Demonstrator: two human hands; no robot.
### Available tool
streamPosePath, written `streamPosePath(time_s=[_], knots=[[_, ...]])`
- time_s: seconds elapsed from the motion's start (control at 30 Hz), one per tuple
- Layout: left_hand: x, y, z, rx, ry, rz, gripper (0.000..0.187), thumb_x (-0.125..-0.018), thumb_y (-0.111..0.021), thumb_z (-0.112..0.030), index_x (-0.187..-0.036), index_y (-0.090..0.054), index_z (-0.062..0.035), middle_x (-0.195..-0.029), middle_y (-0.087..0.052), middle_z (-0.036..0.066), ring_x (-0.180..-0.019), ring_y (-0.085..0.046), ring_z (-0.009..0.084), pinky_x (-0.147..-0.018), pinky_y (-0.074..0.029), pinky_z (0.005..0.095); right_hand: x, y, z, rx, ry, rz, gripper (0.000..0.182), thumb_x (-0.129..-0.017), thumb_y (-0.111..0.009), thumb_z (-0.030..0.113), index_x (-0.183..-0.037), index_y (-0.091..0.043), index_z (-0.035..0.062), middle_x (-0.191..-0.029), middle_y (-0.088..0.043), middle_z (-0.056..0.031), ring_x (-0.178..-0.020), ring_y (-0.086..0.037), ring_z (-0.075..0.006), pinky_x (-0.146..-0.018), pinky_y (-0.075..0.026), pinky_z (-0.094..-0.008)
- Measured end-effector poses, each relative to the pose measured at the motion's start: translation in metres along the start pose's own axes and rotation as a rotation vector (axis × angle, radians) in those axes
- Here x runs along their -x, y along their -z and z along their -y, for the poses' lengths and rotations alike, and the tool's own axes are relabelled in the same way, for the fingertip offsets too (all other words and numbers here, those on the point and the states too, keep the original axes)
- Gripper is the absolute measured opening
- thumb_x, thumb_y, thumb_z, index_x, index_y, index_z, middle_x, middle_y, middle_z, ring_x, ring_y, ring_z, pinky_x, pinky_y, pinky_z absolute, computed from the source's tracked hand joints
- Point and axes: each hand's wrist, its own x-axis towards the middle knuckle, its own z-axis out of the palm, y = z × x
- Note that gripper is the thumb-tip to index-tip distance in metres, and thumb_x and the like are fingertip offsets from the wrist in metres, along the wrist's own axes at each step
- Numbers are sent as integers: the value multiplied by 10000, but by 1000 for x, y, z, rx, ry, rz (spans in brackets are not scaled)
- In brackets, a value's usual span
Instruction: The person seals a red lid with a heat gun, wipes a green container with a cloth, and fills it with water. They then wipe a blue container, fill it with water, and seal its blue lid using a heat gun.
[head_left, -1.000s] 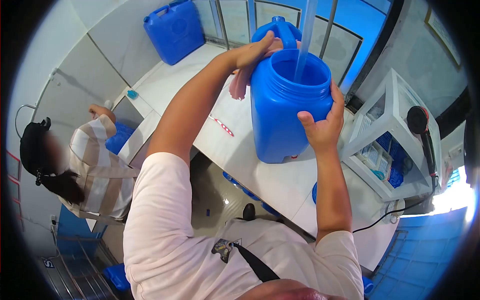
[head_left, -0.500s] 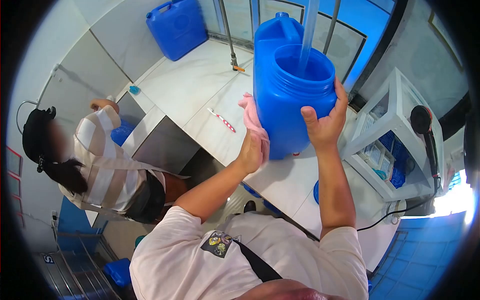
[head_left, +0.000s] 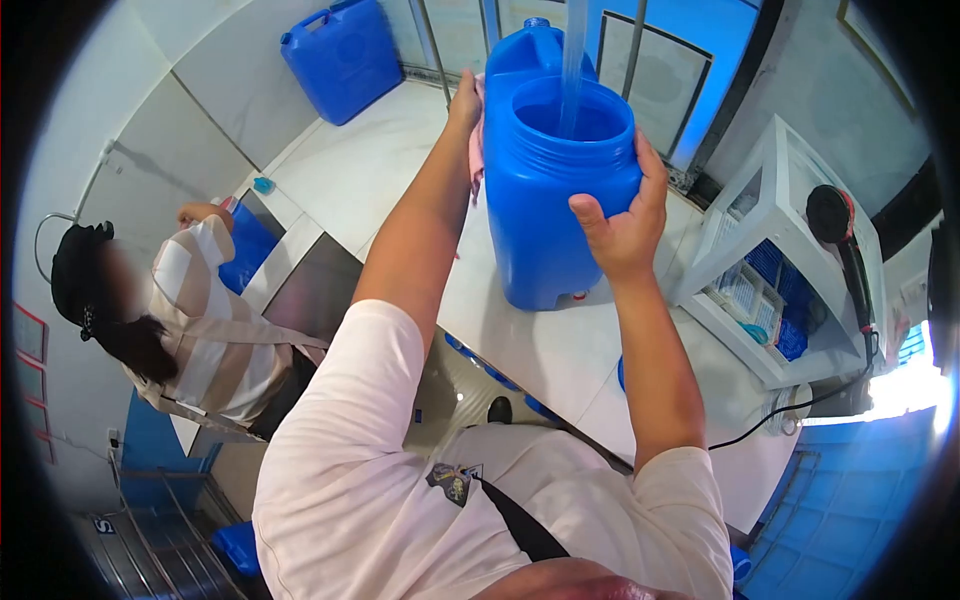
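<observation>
A tall blue water container (head_left: 540, 230) stands upright on the white counter, its wide threaded mouth uncapped, with a handle and a small capped spout behind. Clear water (head_left: 572, 70) runs down into the mouth. My left hand (head_left: 464, 104) reaches to the container's far left side, closed on a pink cloth (head_left: 477, 150) pressed along that side. My right hand (head_left: 630, 225) grips the right side near the neck, fingers round the edge and thumb raised off the front. The left arm hides part of the counter.
Another blue jug (head_left: 345, 60) stands against the back wall. On the right are a white cabinet (head_left: 770, 250) and a black heat-gun-like tool (head_left: 840, 240) with a cord. A co-worker (head_left: 215, 330) at the left handles a blue container (head_left: 248, 245) in a recess. Metal pipes (head_left: 634, 45) stand behind.
My left hand has moved with the pink cloth from the container's lower left side to its far upper left. The arm now covers the toothbrush. My right hand keeps its hold.
</observation>
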Motion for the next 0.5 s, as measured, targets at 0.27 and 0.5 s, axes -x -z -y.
streamPosePath(time_s=[0.27,0.5], knots=[[234,-71,-55,120,11,-54,786,-1066,-255,-617,-1489,-430,21,-1430,-543,181,-1316,-528,288,-1125,-404,422,-3,3,4,50,22,-4,991,-773,-770,666,-1412,-465,-27,-1384,-548,-260,-1267,-558,-416,-1073,-453,-464],[276,-128,-105,-268,-866,45,768,-996,-569,-455,-1541,-327,29,-1599,-309,231,-1504,-225,392,-1200,-195,499,-3,8,9,44,52,9,810,-903,-708,549,-1413,-472,-33,-1383,-552,-261,-1270,-554,-422,-1076,-443,-459]])
